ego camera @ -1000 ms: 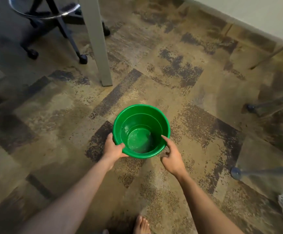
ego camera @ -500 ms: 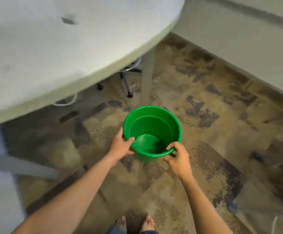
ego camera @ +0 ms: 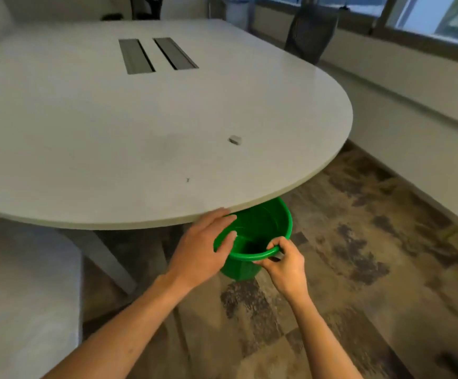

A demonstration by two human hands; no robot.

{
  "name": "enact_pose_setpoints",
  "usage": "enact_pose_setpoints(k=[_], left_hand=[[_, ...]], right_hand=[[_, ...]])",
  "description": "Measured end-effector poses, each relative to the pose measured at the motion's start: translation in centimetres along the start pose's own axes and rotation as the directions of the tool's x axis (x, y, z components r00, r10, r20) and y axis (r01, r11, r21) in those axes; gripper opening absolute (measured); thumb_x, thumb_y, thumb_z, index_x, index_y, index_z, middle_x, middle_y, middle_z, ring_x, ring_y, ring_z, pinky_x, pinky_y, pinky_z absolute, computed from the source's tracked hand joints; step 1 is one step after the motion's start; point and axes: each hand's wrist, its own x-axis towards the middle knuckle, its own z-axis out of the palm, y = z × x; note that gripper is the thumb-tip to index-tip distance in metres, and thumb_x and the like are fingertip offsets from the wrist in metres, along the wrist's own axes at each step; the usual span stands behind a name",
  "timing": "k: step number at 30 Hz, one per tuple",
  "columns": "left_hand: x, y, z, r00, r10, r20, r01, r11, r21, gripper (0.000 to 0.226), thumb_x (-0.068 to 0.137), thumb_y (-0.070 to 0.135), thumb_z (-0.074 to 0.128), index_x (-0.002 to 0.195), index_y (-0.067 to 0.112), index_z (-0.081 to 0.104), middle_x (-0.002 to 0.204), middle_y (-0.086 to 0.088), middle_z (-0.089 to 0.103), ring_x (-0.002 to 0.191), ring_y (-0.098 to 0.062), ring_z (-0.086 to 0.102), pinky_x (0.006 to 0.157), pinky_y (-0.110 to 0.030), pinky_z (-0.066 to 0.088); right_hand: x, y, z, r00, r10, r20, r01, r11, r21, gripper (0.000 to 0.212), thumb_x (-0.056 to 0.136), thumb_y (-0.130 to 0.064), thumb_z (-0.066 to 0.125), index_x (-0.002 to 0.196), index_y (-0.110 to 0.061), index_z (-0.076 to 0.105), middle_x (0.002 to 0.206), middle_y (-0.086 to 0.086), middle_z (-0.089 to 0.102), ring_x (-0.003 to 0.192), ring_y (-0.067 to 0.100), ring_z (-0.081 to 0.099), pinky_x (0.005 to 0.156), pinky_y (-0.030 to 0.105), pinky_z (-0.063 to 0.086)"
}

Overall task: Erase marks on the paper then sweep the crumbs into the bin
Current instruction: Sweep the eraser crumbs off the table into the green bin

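Note:
A green plastic bin (ego camera: 273, 224) hangs just below the front edge of the white table (ego camera: 113, 132), its far rim hidden under the tabletop. My left hand (ego camera: 203, 248) grips the bin's left rim, thumb inside. On the near rim, my right hand (ego camera: 284, 258) pinches the edge with curled fingers. A small white eraser (ego camera: 235, 140) lies on the table toward its right side. A tiny dark speck (ego camera: 188, 180) sits on the tabletop nearer the front edge. No paper is visible.
Two grey cable slots (ego camera: 156, 54) are set in the table's middle. Dark office chairs (ego camera: 311, 34) stand behind the table by the window wall. A table leg (ego camera: 110, 258) drops at the left. Patterned carpet (ego camera: 359, 255) covers the floor on the right.
The view has tilted up from the floor to the tabletop. Both hands have lifted the bin from the carpet up to just under the table edge.

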Motion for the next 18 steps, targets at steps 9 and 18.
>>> enact_pose_setpoints(k=[9, 18], left_hand=[[7.2, -7.6, -7.7, 0.882, -0.467, 0.058, 0.393, 0.799, 0.456, 0.097, 0.087, 0.078, 0.015, 0.155, 0.01, 0.004, 0.163, -0.015, 0.002, 0.15, -0.03, -0.004, 0.121, -0.046, 0.001], [8.9, -4.5, -5.1, 0.815, -0.172, 0.553, -0.107, 0.893, 0.436, 0.102, 0.079, 0.081, 0.003, 0.155, 0.013, -0.004, 0.163, -0.008, -0.012, 0.148, -0.018, -0.016, 0.121, -0.038, -0.007]], right_hand=[[0.3, -4.0, 2.8, 0.991, -0.013, 0.134, 0.001, 0.996, 0.087, 0.037, 0.06, -0.025, 0.087, 0.076, -0.025, 0.054, 0.079, 0.002, 0.06, 0.078, 0.022, 0.057, 0.065, 0.047, 0.054], [0.1, -5.3, 3.3, 0.99, 0.027, 0.139, -0.052, 0.982, 0.183, 0.034, 0.066, -0.016, 0.086, 0.078, -0.018, 0.055, 0.084, 0.005, 0.063, 0.084, 0.023, 0.063, 0.065, 0.044, 0.058]])
